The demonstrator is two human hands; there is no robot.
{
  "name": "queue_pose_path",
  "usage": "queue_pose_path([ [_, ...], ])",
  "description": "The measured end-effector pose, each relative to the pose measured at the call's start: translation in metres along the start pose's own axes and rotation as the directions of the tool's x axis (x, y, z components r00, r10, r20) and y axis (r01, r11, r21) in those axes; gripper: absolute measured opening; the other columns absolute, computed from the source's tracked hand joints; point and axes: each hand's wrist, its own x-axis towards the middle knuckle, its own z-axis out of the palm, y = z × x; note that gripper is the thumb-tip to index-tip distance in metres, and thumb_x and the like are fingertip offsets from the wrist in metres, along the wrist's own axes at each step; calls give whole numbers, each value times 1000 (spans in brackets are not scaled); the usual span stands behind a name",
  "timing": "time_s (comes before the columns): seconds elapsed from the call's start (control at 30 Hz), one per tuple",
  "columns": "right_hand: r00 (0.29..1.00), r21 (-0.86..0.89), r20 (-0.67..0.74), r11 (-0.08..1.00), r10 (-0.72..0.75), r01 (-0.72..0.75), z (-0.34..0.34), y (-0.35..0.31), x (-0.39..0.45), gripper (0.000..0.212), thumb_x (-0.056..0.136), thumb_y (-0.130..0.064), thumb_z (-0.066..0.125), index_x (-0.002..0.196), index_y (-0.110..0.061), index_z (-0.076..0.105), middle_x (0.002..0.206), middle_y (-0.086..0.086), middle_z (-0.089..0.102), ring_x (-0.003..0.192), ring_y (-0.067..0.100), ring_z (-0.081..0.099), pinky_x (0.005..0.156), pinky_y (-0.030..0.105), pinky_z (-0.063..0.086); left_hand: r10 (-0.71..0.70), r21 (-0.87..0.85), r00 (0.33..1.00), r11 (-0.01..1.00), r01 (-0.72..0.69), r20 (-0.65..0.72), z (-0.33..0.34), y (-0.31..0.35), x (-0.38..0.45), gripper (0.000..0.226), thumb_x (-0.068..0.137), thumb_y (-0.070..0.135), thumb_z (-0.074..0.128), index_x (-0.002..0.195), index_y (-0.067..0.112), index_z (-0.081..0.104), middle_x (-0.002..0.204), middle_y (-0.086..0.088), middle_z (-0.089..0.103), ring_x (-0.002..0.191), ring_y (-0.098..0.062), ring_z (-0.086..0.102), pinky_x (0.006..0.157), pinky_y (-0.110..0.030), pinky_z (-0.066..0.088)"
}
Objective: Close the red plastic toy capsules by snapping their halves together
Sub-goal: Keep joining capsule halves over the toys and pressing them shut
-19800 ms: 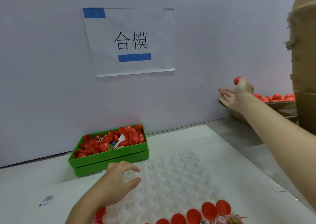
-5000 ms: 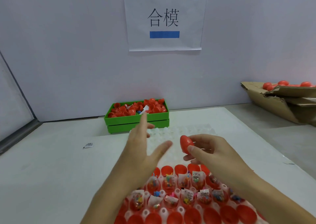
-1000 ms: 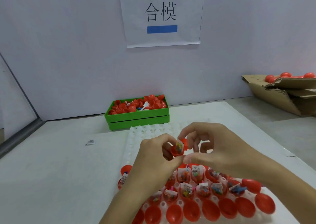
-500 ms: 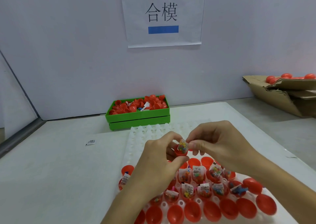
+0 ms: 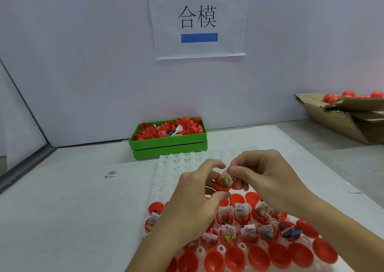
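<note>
Above tray (image 5: 166, 180), both hands' fingers (image 5: 239, 171) grip capsule half (image 5: 221, 186), mostly hidden.

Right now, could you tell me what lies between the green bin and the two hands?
In the head view, the empty far rows of the white tray fill the stretch between the green bin and the left hand and right hand.

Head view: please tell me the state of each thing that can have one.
capsule half: open, toy bag sticking out
left hand: holds the capsule half
right hand: pinches the toy bag
white tray: far rows bare, near rows hold open halves
green bin: full of red halves
</note>
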Motion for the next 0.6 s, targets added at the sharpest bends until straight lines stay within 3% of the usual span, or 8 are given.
queue_pose_path([
  [0.07, 999, 9, -34, 1000, -24, 24, 2, 0, 0, 23, 91, 1, 62, 78, -13, 75, 64, 8, 69, 55, 15, 63, 55, 20, 52, 6, 0, 1000, 1000, -6, -10, 0, 0, 0, 39, 84, 15, 75, 106, 42, 57, 94, 17, 71, 88, 0, 68, 82, -19, 57],
  [0.17, 995, 9, -85, 999, -47, 48, 1, 0, -1, 18, 90, -2, 64, 79, -12, 74, 66, 7, 70, 56, 17, 66, 55, 20, 53, 8, -14, 1000, 1000, -8, -22, -1, 0, 0, 36, 84, 16, 76, 104, 40, 59, 93, 19, 70, 87, 1, 68, 82, -17, 56],
  [0.4, 982, -44, -163, 995, -92, 86, -2, -6, -2, 14, 80, -30, 63, 81, -20, 72, 68, -2, 72, 57, 13, 68, 58, 18, 56, 11, -1, 1000, 1000, -11, -22, 0, 2, 0, 42, 84, 16, 76, 95, 49, 52, 93, 22, 68, 91, 5, 66, 80, -8, 52],
  [0.5, 984, -58, -145, 993, -107, 99, -2, -4, -2, 7, 84, -22, 66, 80, -21, 72, 69, -2, 72, 58, 13, 69, 58, 17, 56, 16, 6, 1000, 1000, -16, -25, 0, 2, 1, 43, 84, 16, 76, 95, 49, 52, 92, 23, 68, 91, 6, 66, 79, -7, 51],
  [0.6, 984, -128, -117, 985, -132, 117, 0, 0, -2, 21, 87, -5, 67, 80, -25, 70, 72, -4, 71, 59, 11, 68, 58, 15, 55, 15, 3, 1000, 1000, -14, -23, 1, 0, 1, 41, 84, 15, 76, 101, 46, 54, 89, 21, 69, 90, 3, 67, 81, -11, 54],
])
